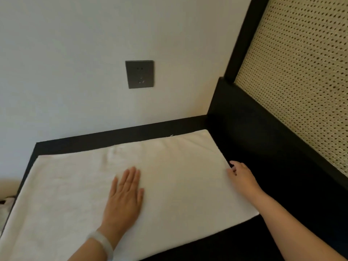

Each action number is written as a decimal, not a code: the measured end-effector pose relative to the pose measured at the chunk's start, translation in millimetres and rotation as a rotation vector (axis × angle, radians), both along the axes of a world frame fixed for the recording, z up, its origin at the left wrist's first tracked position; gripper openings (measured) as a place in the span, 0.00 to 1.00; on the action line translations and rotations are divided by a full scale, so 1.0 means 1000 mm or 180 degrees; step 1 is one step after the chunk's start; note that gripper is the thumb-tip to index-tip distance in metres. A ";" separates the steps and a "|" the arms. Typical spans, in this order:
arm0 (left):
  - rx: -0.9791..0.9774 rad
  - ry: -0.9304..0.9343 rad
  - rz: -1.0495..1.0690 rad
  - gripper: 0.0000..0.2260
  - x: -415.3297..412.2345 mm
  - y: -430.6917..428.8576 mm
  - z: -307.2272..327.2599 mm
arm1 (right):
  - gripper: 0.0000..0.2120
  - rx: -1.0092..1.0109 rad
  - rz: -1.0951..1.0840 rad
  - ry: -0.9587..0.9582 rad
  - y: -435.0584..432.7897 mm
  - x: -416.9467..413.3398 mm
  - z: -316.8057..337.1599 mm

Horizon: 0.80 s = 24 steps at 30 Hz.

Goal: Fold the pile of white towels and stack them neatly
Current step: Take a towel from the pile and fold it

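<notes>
A white towel (75,185) lies spread flat on a black tabletop (254,162), reaching from the left edge to past the middle. My left hand (125,193) presses flat on the towel's middle with straight fingers, a pale bangle on its wrist. My right hand (240,174) is at the towel's right edge, fingers curled around that edge and pinching it.
A white wall with a dark grey power socket (139,74) stands behind the table. A black-framed woven cane panel (301,81) rises at the right. Bare black surface shows to the right of the towel and along its far edge.
</notes>
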<state>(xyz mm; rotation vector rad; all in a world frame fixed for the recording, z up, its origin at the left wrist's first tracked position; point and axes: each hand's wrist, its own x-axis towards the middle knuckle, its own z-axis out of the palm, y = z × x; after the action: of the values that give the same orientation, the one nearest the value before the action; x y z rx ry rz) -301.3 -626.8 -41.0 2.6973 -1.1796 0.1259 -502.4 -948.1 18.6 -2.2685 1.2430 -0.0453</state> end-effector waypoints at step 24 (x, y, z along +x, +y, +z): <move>-0.0016 0.0033 -0.0004 0.27 -0.003 0.003 -0.001 | 0.16 0.2159 -0.0717 -0.0247 -0.013 -0.023 0.034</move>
<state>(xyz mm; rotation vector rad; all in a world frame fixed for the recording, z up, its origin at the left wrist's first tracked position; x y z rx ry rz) -304.8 -624.1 -41.5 2.6898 -1.1764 0.1145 -525.4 -961.5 52.3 -1.5303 1.2318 0.1785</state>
